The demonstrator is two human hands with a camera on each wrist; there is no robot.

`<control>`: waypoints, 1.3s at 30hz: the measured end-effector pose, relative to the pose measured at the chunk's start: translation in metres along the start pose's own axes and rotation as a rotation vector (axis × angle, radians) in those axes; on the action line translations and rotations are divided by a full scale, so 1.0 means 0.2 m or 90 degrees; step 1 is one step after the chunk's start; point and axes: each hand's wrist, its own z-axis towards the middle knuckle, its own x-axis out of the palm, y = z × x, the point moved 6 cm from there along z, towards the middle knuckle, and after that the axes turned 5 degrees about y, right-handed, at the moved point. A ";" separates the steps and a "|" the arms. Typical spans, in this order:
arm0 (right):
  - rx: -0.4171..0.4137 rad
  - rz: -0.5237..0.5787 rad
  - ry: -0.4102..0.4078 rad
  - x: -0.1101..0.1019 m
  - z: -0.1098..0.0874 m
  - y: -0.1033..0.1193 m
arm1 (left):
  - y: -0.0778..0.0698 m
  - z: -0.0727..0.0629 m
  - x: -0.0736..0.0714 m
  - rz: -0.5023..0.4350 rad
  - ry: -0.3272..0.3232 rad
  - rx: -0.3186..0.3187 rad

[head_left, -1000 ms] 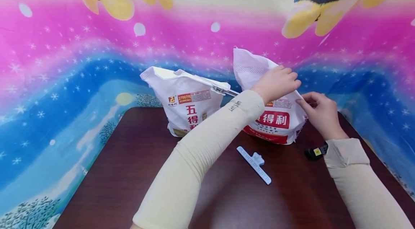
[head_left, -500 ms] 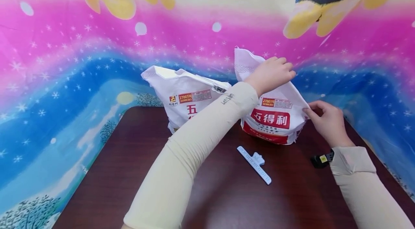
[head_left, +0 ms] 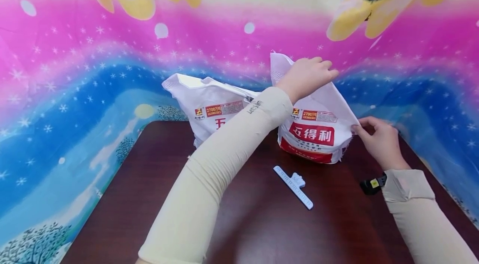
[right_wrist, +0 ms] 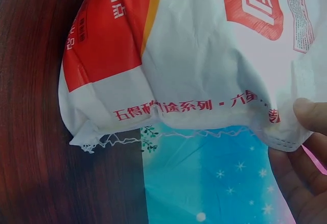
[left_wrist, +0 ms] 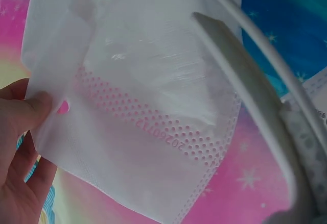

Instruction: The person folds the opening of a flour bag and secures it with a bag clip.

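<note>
A white flour bag (head_left: 318,131) with red printing stands on the right of the table. My left hand (head_left: 308,75) reaches across to its top; in the left wrist view the thumb and fingers of that hand (left_wrist: 23,127) pinch the bag's top edge beside a small hole. My right hand (head_left: 381,139) pinches the bag's right side seam, thumb in front and fingers behind, as the right wrist view shows. A second white bag (head_left: 206,106) stands to the left, partly behind my left sleeve, with a clip (head_left: 248,98) along its folded top.
A pale blue sealing clip (head_left: 293,187) lies on the dark wooden table (head_left: 254,230) in front of the right bag. A colourful printed cloth (head_left: 224,43) hangs round the table. Two long pale strips (left_wrist: 245,91) cross the left wrist view.
My left hand has risen and shifted left along the bag's top. My right hand has moved slightly right and down with the side seam, and the bag's front is stretched flatter, showing more print.
</note>
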 end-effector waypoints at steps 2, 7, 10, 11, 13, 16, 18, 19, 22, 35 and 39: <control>0.003 0.002 0.002 0.00 0.00 0.00 | 0.01 0.00 -0.02 -0.008 -0.004 -0.008; 0.003 0.011 0.005 0.01 -0.01 -0.01 | 0.04 -0.01 -0.05 0.002 -0.012 -0.021; 0.005 0.011 0.008 0.01 -0.01 -0.01 | 0.06 -0.01 -0.06 0.019 -0.008 -0.027; 0.004 0.010 0.007 0.01 -0.01 0.00 | 0.07 -0.01 -0.07 0.018 -0.007 -0.029; 0.002 0.009 0.005 0.01 -0.01 0.00 | 0.08 -0.01 -0.07 0.000 -0.003 -0.034; 0.004 0.008 0.005 0.01 -0.01 0.01 | 0.11 -0.03 -0.09 -0.066 -0.008 -0.041; 0.004 0.009 0.005 0.01 -0.01 0.01 | 0.13 -0.04 -0.10 -0.151 -0.009 -0.056; 0.003 0.007 0.006 0.01 -0.01 0.01 | 0.14 -0.04 -0.11 -0.196 -0.009 -0.063; -0.004 0.001 0.006 0.01 -0.01 0.01 | 0.17 -0.05 -0.12 -0.326 0.003 -0.089; -0.009 0.006 -0.015 0.01 -0.04 0.00 | 0.19 -0.04 -0.14 -0.302 0.039 -0.038; 0.005 -0.004 -0.040 0.00 -0.05 0.01 | 0.19 -0.03 -0.13 -0.313 0.045 -0.039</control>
